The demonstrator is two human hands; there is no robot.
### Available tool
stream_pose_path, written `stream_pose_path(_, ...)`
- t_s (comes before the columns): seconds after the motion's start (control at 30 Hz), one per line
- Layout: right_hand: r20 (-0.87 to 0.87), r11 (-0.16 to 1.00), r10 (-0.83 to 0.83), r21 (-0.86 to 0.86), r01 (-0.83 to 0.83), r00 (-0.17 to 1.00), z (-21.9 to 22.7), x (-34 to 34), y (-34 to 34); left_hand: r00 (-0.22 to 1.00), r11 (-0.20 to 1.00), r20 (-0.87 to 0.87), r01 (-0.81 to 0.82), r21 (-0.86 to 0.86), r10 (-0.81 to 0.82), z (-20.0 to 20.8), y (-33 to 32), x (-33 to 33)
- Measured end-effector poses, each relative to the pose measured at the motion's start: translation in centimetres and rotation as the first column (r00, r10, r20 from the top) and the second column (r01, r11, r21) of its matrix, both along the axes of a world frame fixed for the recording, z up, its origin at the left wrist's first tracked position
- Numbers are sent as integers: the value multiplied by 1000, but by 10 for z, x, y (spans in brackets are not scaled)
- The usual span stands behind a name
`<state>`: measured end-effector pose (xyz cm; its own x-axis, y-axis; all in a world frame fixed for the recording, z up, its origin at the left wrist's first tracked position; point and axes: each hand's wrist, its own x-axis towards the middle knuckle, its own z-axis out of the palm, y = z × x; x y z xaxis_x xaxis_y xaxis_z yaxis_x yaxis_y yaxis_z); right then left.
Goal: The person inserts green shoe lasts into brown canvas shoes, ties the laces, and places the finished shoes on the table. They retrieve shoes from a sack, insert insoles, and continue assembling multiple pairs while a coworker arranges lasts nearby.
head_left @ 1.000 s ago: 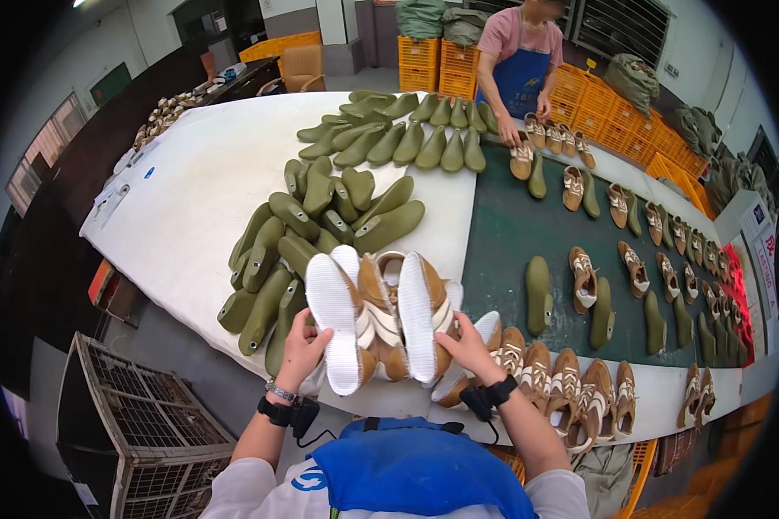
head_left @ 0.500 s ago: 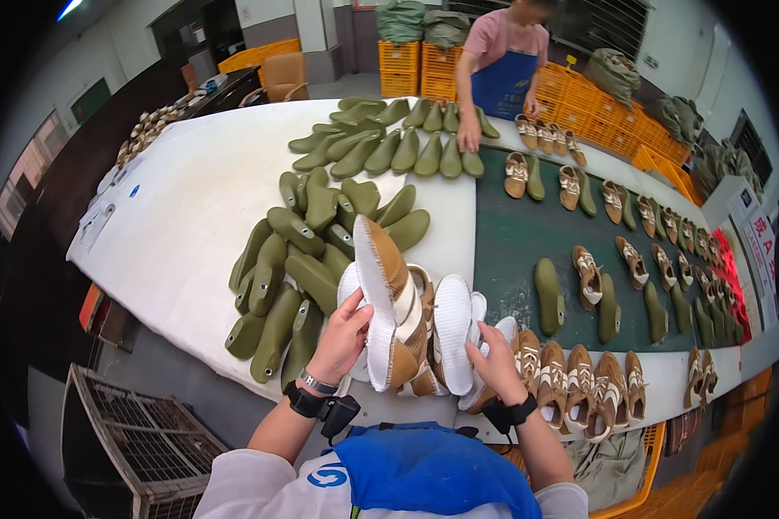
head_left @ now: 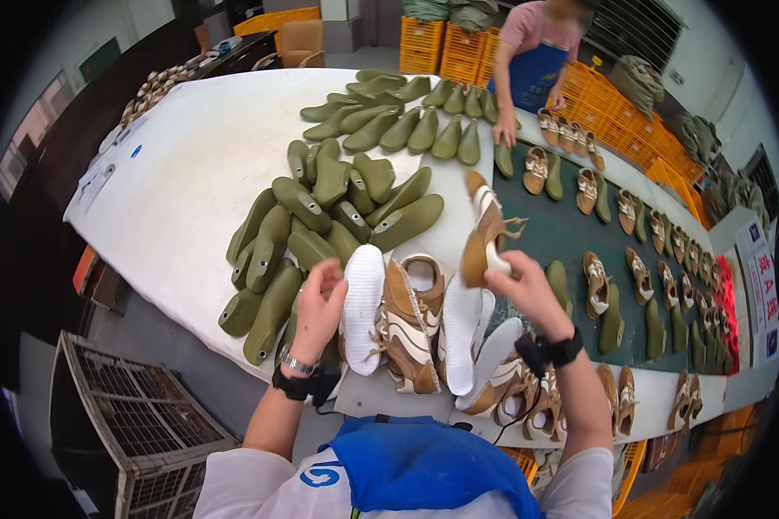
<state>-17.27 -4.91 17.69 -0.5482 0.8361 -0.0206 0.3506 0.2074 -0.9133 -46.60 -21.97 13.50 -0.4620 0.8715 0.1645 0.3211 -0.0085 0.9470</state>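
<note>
My right hand (head_left: 528, 290) grips a brown-and-white shoe upper (head_left: 486, 227) by its heel end, raised over the seam between white cloth and green board, toe pointing away and laces loose. My left hand (head_left: 320, 298) has half-curled, parted fingers and holds nothing, just beside a shoe upper with a ribbed white bottom (head_left: 363, 310). Between the hands more brown-and-white shoe uppers (head_left: 414, 333) lie bunched together. Further white bottoms (head_left: 461, 333) lean to their right, below my right wrist.
Olive-green shoe lasts (head_left: 273, 242) are heaped left of the uppers; others (head_left: 424, 130) lie in rows beyond. Shoes and lasts sit in rows on the green board (head_left: 528, 216). Across the table a co-worker's hand (head_left: 505, 130) touches a last. A wire-mesh crate (head_left: 147, 424) stands lower left.
My right hand has gone from the white bottoms to a shoe upper, now held out to the upper right. My left hand has let go of the upper it held and moved slightly left.
</note>
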Motion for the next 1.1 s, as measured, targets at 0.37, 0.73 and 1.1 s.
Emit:
stream_pose_path(0.37, 280, 975, 61, 188, -118, 958, -62, -73, 132, 994, 959, 93, -28, -284, 57, -99, -68, 22)
stream_pose_path(0.73, 421, 928, 365, -90, -362, 830, -59, -43, -120, 961, 975, -273, -29, -220, -33, -62, -72, 29)
stream_pose_path(1.1, -658, 582, -251, -689, -432, 710, -72, 40, -108, 810, 979, -585, -79, -190, -48, -55, -64, 40)
